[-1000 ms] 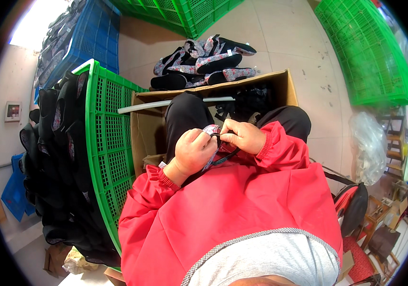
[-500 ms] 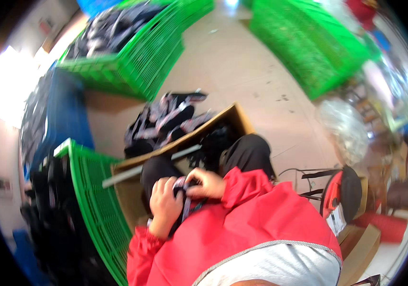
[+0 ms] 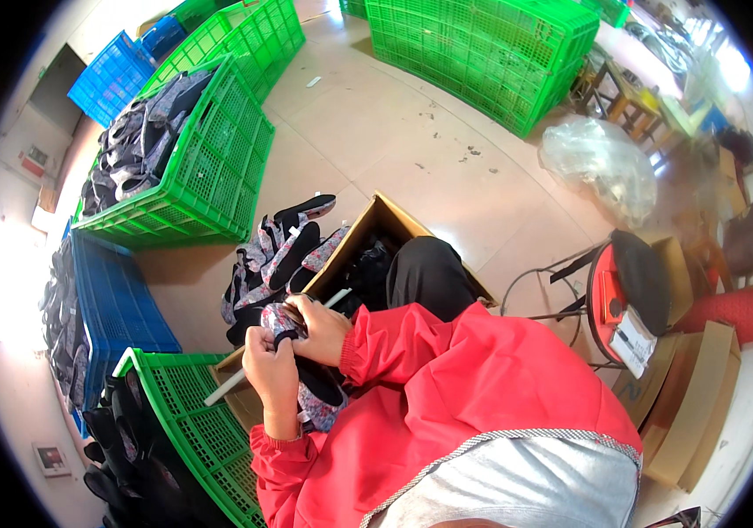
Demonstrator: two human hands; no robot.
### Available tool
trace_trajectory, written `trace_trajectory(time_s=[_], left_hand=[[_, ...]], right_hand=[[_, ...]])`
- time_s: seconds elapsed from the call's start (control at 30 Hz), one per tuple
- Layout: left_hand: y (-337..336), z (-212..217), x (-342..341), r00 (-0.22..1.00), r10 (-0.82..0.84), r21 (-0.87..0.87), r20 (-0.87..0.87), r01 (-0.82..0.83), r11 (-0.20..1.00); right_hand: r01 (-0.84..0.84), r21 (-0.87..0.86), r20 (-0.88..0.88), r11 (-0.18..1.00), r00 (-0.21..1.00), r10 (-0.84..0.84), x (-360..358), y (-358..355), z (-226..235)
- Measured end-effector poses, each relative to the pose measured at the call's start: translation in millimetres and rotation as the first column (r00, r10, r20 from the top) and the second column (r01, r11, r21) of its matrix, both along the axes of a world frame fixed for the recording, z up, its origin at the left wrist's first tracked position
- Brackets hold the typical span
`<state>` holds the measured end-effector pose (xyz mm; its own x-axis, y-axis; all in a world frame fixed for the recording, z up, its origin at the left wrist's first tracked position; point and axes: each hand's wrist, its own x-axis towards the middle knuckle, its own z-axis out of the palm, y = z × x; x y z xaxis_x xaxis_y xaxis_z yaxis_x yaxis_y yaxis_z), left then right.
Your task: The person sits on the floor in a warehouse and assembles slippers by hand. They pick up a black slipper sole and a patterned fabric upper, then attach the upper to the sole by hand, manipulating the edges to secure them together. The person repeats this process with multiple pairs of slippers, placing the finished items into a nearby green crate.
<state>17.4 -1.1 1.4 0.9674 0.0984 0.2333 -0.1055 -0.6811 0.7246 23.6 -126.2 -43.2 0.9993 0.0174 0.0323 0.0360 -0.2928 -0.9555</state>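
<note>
Over my lap I hold a floral cloth shoe (image 3: 279,320) with black parts, gripped at its opening. The fingers of my left hand (image 3: 271,368) pinch the dark edge from the near side. Beside it, my right hand (image 3: 322,331) is closed on the same shoe from the right, thumb toward the left hand. The shoe's lower part hangs below my hands against the red jacket. Just beyond lies a pile of similar floral shoes with black soles (image 3: 293,251) on the floor. An open cardboard box (image 3: 411,214) with black items stands between my knees, a pale stick (image 3: 225,387) across it.
Green crates (image 3: 227,150) with dark shoes and a blue crate (image 3: 125,295) line the left. Close on my left stands another green crate (image 3: 187,422). Stacked green crates (image 3: 482,62), a clear plastic bag (image 3: 601,167) and a red stool (image 3: 601,295) are on the right.
The view has turned, and the surroundings look sharper. My hands have lifted the shoe up and forward from my lap, and more of its floral cloth shows.
</note>
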Motion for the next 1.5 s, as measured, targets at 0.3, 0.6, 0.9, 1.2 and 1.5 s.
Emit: trace_trajectory(time_s=[0.3, 0.6, 0.9, 1.2, 1.5], left_hand=[[-22, -8, -1, 0.995, -0.056, 0.037, 0.085, 0.053, 0.998], [-20, -24, 8, 0.991, -0.095, 0.585, 0.093, 0.022, 0.811], [-4, -49, 12, 0.908, -0.416, 0.566, 0.050, 0.317, 0.761], [9, -12, 1, 0.876, -0.482, 0.331, -0.012, 0.458, 0.825], [38, -19, -29, 0.720, -0.437, -0.807, -0.539, -0.295, 0.511]], right_hand=[[-0.052, 0.038, 0.173, 0.998, 0.984, 0.045, 35, -25, -3], [-0.106, -0.228, 0.172, 0.968, 0.974, 0.147, 35, -37, -18], [-0.227, -0.342, 0.157, 0.912, 0.943, 0.293, 28, -62, -33], [-0.632, 0.003, 0.228, 0.775, 0.755, 0.615, 31, -75, -25], [-0.613, 0.242, 0.267, 0.752, 0.787, 0.556, 6, -52, -36]])
